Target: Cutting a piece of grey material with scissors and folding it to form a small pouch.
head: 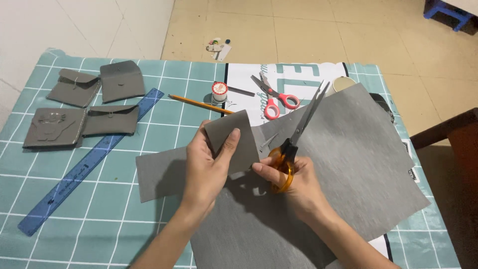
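Note:
My left hand [209, 164] pinches a small folded piece of grey material [234, 134], lifted off the table. My right hand [294, 182] grips orange-handled scissors [294, 144] with the blades pointing up and away, slightly parted. Beneath both hands lies a large grey sheet [348, 169] spread over the table, with a grey strip [159, 172] sticking out to the left.
On the teal grid tablecloth [99, 199] lie a blue ruler [89, 164], several grey pouches [94, 104] at the left, a pencil [199, 104], a thread spool [219, 91] and red-handled scissors [274, 97]. A dark wooden chair [453, 134] stands to the right.

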